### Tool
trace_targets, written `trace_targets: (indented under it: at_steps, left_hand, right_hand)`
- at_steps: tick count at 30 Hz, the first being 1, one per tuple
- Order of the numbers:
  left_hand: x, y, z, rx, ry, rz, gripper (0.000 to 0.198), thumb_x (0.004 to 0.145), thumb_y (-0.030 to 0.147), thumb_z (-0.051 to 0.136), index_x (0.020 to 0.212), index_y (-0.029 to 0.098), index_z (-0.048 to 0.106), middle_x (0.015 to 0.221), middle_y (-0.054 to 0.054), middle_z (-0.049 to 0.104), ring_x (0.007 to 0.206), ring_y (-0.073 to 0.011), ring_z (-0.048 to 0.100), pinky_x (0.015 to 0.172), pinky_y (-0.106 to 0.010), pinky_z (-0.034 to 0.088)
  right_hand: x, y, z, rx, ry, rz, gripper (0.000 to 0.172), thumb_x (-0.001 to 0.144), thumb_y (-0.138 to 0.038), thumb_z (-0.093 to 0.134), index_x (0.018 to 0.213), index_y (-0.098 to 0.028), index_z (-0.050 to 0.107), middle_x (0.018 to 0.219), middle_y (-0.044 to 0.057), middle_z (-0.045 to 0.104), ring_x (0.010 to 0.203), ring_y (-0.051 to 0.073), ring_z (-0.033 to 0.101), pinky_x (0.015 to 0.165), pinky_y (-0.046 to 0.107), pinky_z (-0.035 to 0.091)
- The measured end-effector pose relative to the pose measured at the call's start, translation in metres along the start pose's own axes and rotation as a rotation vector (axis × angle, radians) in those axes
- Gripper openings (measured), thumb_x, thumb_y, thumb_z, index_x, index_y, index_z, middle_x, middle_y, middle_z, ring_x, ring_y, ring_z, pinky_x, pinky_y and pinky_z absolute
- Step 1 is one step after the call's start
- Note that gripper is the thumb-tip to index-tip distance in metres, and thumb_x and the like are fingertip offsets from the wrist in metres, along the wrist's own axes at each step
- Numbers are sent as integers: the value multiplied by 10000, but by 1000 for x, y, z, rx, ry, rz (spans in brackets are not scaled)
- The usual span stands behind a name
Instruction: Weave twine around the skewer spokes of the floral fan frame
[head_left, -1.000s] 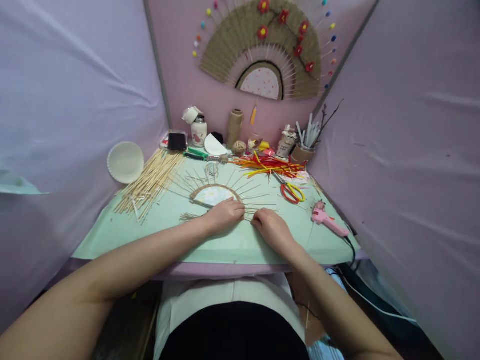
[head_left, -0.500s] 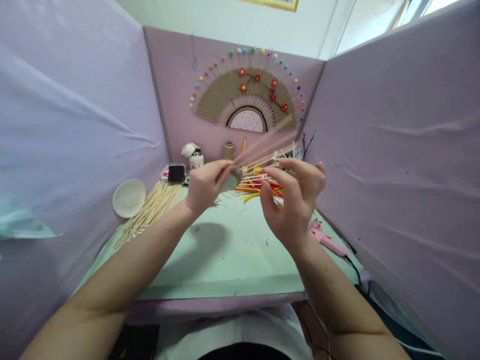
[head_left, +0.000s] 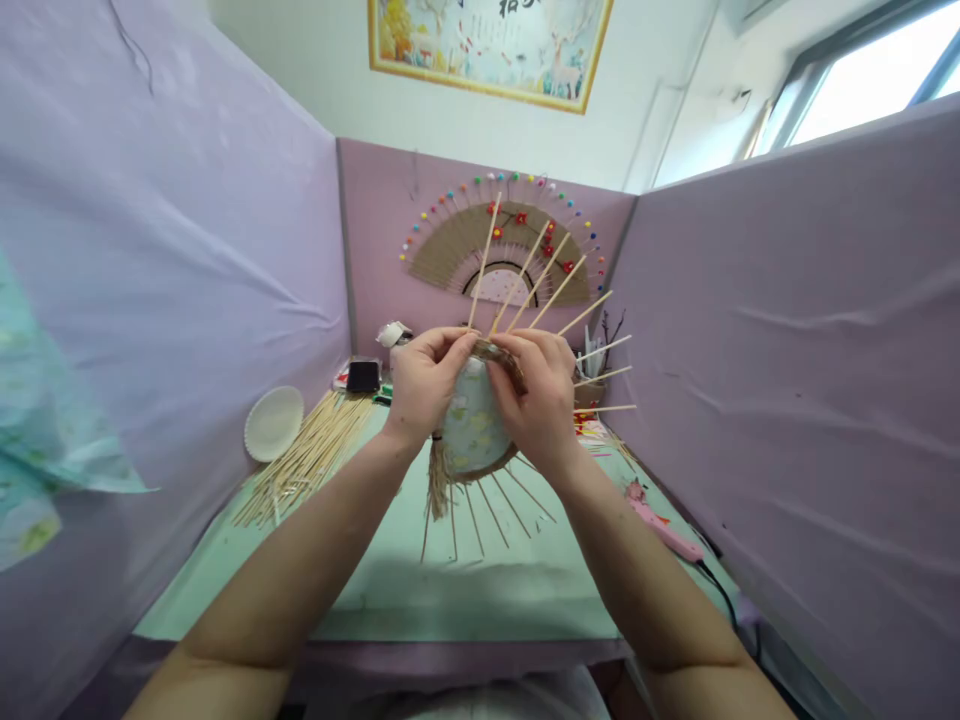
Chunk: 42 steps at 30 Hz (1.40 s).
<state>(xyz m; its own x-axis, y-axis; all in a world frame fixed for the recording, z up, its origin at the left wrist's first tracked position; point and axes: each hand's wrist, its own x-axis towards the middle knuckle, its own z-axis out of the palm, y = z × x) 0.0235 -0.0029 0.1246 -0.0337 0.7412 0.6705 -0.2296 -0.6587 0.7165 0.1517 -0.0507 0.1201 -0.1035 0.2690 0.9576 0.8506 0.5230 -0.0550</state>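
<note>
A round piece covered in pale floral cloth [head_left: 474, 425] is held up over the table, with a brown braided rim and several thin wooden sticks fanning out from its edge. A tassel of brown fibre [head_left: 438, 480] hangs at its lower left. My left hand [head_left: 429, 380] pinches the top of the rim near one upright stick. Close beside it, my right hand [head_left: 536, 385] grips the rim at the upper right, thumb on the cloth side. Parts of the rim and some stick bases are hidden behind my fingers.
Loose sticks [head_left: 304, 455] and a white scalloped dish [head_left: 274, 424] lie at the left. A pink glue gun [head_left: 667, 530] with a black cord rests at the right edge. A decorated fan [head_left: 457, 240] is pinned to the back panel; a black pad [head_left: 364, 376] sits below it.
The round piece has turned to show its cloth face and fanned sticks. My right hand, earlier apart from it with fingers spread, has moved left and closed on the rim. The view has tilted up.
</note>
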Motion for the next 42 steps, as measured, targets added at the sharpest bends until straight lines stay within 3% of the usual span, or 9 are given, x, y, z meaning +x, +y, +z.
trace_targets:
  at_steps: [9, 16, 19, 24, 28, 30, 35, 38, 42]
  left_hand:
    - [-4, -10, -6, -6, -27, 34, 304, 822, 418, 647, 950, 152, 721, 941, -65, 735, 892, -172, 666, 829, -302, 518]
    - [-20, -10, -11, -203, -267, -31, 455, 753, 267, 737, 1190, 193, 635, 1244, -93, 657, 1144, -222, 610, 989, -350, 470]
    - [-22, -12, -12, -287, -261, -100, 441, 770, 248, 716, 1201, 200, 635, 1284, -91, 636, 1196, -229, 580, 1019, -352, 453]
    - [-20, -15, -18, -262, -159, -122, 441, 761, 255, 713, 1195, 205, 648, 1251, -91, 657, 1166, -232, 602, 989, -363, 484]
    - [-21, -17, -22, -200, -105, -78, 429, 754, 258, 711, 1178, 219, 664, 1201, -83, 683, 1113, -229, 632, 941, -367, 520]
    - [-21, -18, -21, -179, -68, -46, 428, 743, 256, 718, 1166, 219, 670, 1174, -76, 695, 1089, -224, 643, 922, -366, 533]
    - [-23, -20, -9, -176, 31, 10, 407, 710, 237, 752, 1113, 227, 693, 1135, -50, 711, 1056, -208, 659, 895, -333, 554]
    - [-23, -20, -4, -176, 29, 45, 372, 712, 208, 758, 1077, 264, 709, 1105, -27, 722, 1033, -193, 668, 896, -323, 560]
    - [-25, -20, -3, -102, 70, 74, 389, 704, 237, 768, 1087, 255, 700, 1122, -29, 715, 1040, -195, 666, 910, -333, 556]
  right_hand:
    - [11, -9, 13, -17, -11, 87, 188, 940, -290, 509, 1015, -238, 673, 998, 63, 639, 994, 222, 523, 900, 380, 364]
    - [8, -3, 14, 23, 37, 86, 139, 917, -237, 542, 981, -220, 664, 967, 58, 653, 972, 216, 539, 878, 370, 378]
    - [7, -2, 10, 62, 44, 67, 124, 907, -232, 556, 980, -210, 654, 962, 59, 656, 965, 216, 550, 872, 371, 397]
    - [-18, 3, -34, 69, 58, 36, 142, 883, -218, 581, 1012, -201, 638, 1003, 79, 656, 985, 218, 579, 904, 390, 436]
    - [-67, 47, -95, -101, 18, 154, 128, 873, -263, 573, 951, -195, 649, 937, 82, 669, 922, 217, 608, 857, 377, 464]
    - [-96, 82, -126, -233, -77, 342, 191, 874, -327, 541, 897, -179, 659, 881, 91, 679, 857, 222, 624, 809, 368, 476]
    - [-170, 155, -178, -444, -681, 836, 290, 785, -362, 557, 901, -137, 698, 897, 145, 721, 785, 260, 660, 703, 345, 482]
    - [-199, 168, -177, -433, -857, 847, 312, 795, -374, 578, 962, -141, 699, 979, 152, 721, 881, 278, 659, 753, 334, 469]
    - [-218, 171, -153, -468, -892, 742, 331, 838, -340, 570, 1063, -115, 662, 1046, 199, 681, 967, 285, 637, 781, 329, 440]
